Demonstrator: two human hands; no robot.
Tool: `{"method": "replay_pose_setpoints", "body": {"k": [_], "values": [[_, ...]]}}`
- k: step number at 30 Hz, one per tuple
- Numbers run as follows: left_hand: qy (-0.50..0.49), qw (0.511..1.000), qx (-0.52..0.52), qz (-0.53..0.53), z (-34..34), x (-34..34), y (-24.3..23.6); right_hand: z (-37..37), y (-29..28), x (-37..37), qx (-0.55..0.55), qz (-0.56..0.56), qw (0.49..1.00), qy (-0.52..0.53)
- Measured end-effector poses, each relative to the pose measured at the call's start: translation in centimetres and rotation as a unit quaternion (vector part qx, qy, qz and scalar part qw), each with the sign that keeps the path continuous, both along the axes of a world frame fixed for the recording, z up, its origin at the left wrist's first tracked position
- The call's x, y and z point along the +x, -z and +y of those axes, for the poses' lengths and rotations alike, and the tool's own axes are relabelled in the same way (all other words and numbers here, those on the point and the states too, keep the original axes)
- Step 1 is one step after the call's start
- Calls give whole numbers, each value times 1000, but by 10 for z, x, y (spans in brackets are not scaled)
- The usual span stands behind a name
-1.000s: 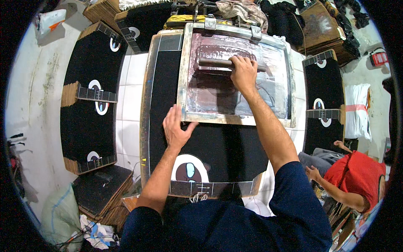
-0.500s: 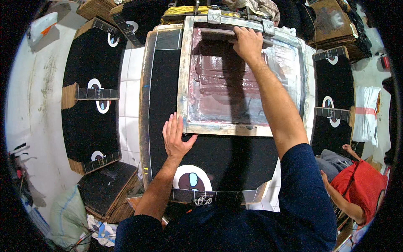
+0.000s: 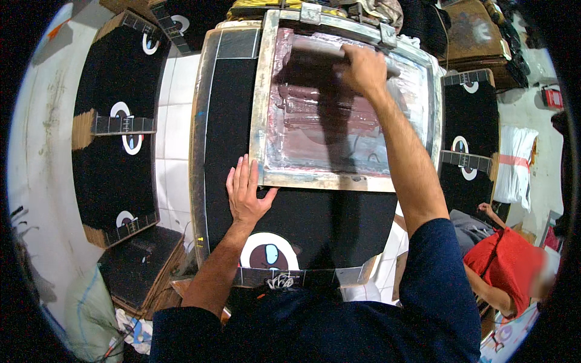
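A wooden screen-printing frame [image 3: 339, 181] lies over black fabric [image 3: 327, 227] on a board. Brownish ink [image 3: 302, 118] is smeared across its mesh, thickest toward the left. My right hand [image 3: 366, 69] is closed around a squeegee [image 3: 315, 48] near the far end of the mesh; motion blurs the bar, and my fingers partly cover it. At the frame's near left corner, my left hand [image 3: 245, 192] rests with fingers stretched along the side and the thumb by the near edge. Below it, a white ring with a dark, blue-marked centre [image 3: 269, 253] is printed on the fabric.
Black printed fabric on boards stands in rows at left [image 3: 115, 175] and right [image 3: 469, 115]. Metal clamps [image 3: 310, 13] hold the frame's far edge. A person in a red top [image 3: 505, 266] is at the lower right. A stack of dark boards [image 3: 142, 266] sits lower left.
My right hand and the squeegee have come a little toward me over the mesh. My left hand stays at the frame's corner. The whole view has shifted slightly.
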State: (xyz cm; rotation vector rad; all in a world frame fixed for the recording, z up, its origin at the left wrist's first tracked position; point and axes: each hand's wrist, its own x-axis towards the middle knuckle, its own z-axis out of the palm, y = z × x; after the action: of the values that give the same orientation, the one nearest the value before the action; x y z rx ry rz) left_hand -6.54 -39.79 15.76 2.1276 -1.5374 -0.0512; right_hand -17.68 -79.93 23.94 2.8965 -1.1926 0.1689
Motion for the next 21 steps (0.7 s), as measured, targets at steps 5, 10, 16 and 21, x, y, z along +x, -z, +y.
{"method": "replay_pose_setpoints", "body": {"k": [5,10,16,21], "values": [[3,1000,-10,-8,0,1,0,-22,20,20,-112,-36,993,30],[-2,1000,-10,7,1,-1,2,48,22,-16,-85,-38,996,15],[1,1000,-3,1,0,1,-1,122,24,-46,-62,-84,994,21],[-41,993,-23,104,-12,2,-1,118,19,-47,-52,-69,996,4]]}}
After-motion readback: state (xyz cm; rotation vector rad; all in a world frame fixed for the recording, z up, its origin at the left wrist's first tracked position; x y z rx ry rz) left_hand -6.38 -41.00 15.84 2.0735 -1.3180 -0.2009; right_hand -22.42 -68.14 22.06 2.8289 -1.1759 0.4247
